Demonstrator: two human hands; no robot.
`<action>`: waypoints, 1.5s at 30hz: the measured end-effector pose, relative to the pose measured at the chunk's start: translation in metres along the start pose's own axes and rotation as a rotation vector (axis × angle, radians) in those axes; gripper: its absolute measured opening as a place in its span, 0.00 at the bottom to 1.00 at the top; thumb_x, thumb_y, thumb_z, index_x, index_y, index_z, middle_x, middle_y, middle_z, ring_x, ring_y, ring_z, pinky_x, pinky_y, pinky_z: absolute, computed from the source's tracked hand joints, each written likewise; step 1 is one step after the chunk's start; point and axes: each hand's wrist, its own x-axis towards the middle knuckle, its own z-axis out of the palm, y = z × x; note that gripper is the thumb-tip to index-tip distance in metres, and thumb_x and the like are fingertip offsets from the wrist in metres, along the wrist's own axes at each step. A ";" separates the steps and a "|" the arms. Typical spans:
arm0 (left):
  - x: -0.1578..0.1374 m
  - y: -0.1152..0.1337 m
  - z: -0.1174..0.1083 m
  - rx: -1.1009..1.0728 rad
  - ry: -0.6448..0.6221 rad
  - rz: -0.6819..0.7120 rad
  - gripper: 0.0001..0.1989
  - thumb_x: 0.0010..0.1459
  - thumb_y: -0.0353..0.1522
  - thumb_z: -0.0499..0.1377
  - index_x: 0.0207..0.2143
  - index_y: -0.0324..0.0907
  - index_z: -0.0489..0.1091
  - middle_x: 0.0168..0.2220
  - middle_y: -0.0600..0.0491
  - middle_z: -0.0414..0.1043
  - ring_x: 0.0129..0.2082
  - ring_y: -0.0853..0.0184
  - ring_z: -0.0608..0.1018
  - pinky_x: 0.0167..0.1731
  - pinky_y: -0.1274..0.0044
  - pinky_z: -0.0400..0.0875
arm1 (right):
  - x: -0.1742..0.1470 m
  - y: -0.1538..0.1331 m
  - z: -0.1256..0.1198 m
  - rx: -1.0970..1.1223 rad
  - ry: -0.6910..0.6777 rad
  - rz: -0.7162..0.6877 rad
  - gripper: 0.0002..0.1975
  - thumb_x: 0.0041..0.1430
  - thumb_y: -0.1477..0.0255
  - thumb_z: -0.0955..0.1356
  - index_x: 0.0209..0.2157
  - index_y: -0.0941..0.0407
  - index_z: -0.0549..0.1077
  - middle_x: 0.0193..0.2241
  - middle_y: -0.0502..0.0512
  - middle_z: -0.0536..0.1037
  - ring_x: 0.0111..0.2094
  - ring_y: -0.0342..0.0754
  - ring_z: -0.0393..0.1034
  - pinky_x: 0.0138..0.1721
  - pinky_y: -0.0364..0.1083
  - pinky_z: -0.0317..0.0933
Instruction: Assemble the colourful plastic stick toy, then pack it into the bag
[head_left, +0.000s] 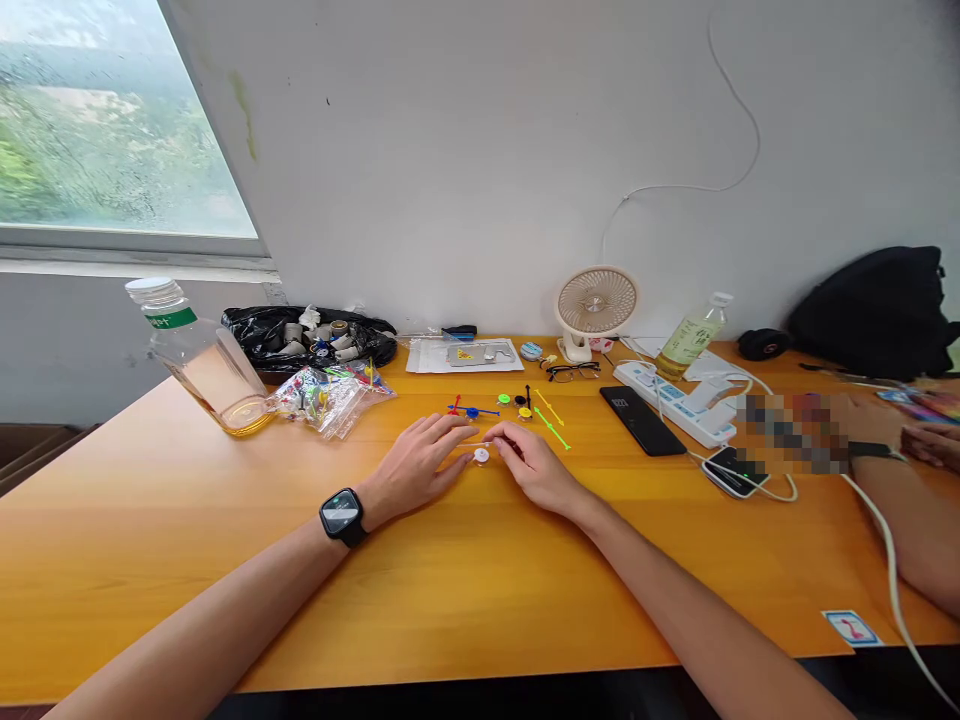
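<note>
Tabletop, glossy orange-brown wood. Left hand, left of the small round white plastic disc: thumb parted from fingers. Thin white plastic stick: just beyond the disc. Right hand, right of it: fingertips pinching the stick's end.

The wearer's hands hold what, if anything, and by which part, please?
The right hand seemingly pinches a thin white stick by its right end; left hand: cannot tell.

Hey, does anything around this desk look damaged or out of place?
A yellow-green streak, like a stain, discolours the pale grey wall beside the glass window. The clear plastic bottle with a green label appears to lean, perhaps just lens distortion.
</note>
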 end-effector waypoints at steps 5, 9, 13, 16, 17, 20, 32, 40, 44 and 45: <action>-0.001 -0.009 0.005 0.062 -0.078 0.030 0.12 0.75 0.34 0.53 0.49 0.45 0.76 0.38 0.49 0.79 0.38 0.63 0.77 0.39 0.71 0.71 | -0.001 -0.001 0.004 0.127 -0.042 0.046 0.11 0.73 0.64 0.64 0.48 0.53 0.75 0.42 0.55 0.81 0.43 0.50 0.76 0.46 0.49 0.69; -0.003 -0.011 0.007 0.046 -0.110 0.040 0.12 0.76 0.34 0.52 0.51 0.46 0.75 0.38 0.49 0.79 0.38 0.63 0.77 0.40 0.71 0.70 | -0.001 0.001 0.003 0.086 -0.008 0.080 0.09 0.71 0.63 0.66 0.43 0.53 0.75 0.36 0.53 0.81 0.37 0.49 0.75 0.38 0.46 0.67; -0.004 -0.011 0.008 0.045 -0.146 0.054 0.13 0.76 0.34 0.52 0.55 0.47 0.74 0.39 0.50 0.79 0.39 0.62 0.77 0.39 0.71 0.69 | 0.000 0.005 0.001 -0.035 0.015 0.098 0.09 0.70 0.65 0.67 0.38 0.54 0.75 0.34 0.52 0.80 0.31 0.47 0.71 0.33 0.45 0.62; -0.004 -0.011 0.008 0.051 -0.169 0.069 0.13 0.75 0.33 0.53 0.56 0.48 0.75 0.40 0.50 0.79 0.40 0.62 0.77 0.40 0.71 0.69 | 0.000 0.008 0.001 -0.089 0.016 0.079 0.08 0.69 0.67 0.67 0.37 0.54 0.76 0.34 0.53 0.80 0.34 0.48 0.72 0.34 0.45 0.63; -0.004 -0.011 0.007 0.047 -0.174 0.074 0.13 0.75 0.32 0.54 0.55 0.48 0.75 0.40 0.50 0.79 0.40 0.62 0.77 0.40 0.71 0.70 | 0.000 0.008 0.001 -0.093 0.010 0.074 0.08 0.69 0.67 0.67 0.36 0.54 0.76 0.34 0.53 0.80 0.34 0.48 0.72 0.34 0.45 0.63; -0.003 -0.008 0.003 0.019 -0.184 0.086 0.13 0.73 0.30 0.54 0.53 0.47 0.76 0.40 0.49 0.79 0.40 0.61 0.77 0.41 0.71 0.70 | -0.001 0.007 0.001 -0.095 -0.014 0.079 0.07 0.68 0.68 0.68 0.35 0.54 0.76 0.32 0.52 0.79 0.33 0.48 0.71 0.35 0.46 0.63; -0.007 0.001 -0.017 -0.022 -0.285 0.109 0.15 0.70 0.29 0.54 0.54 0.46 0.77 0.36 0.50 0.78 0.35 0.63 0.76 0.39 0.71 0.69 | -0.005 -0.007 0.003 -0.110 -0.122 0.102 0.07 0.67 0.69 0.69 0.34 0.55 0.78 0.31 0.51 0.78 0.33 0.46 0.69 0.35 0.45 0.60; -0.006 0.002 -0.017 -0.034 -0.283 0.126 0.13 0.70 0.30 0.56 0.49 0.47 0.80 0.35 0.51 0.78 0.33 0.64 0.77 0.38 0.71 0.69 | -0.007 -0.007 0.003 -0.024 -0.171 0.100 0.07 0.68 0.69 0.68 0.35 0.55 0.75 0.30 0.48 0.76 0.29 0.44 0.66 0.31 0.43 0.58; -0.007 0.001 -0.014 -0.018 -0.265 0.145 0.12 0.71 0.31 0.56 0.49 0.46 0.80 0.35 0.50 0.78 0.34 0.64 0.77 0.38 0.72 0.69 | -0.008 -0.007 0.003 -0.048 -0.148 0.080 0.06 0.68 0.69 0.68 0.36 0.55 0.75 0.31 0.49 0.78 0.30 0.44 0.68 0.32 0.43 0.58; -0.007 0.001 -0.013 -0.012 -0.259 0.150 0.13 0.71 0.32 0.56 0.49 0.46 0.80 0.36 0.50 0.79 0.34 0.64 0.78 0.38 0.72 0.69 | -0.007 -0.007 0.003 -0.051 -0.143 0.078 0.06 0.68 0.69 0.68 0.36 0.55 0.75 0.32 0.50 0.78 0.31 0.44 0.68 0.32 0.43 0.58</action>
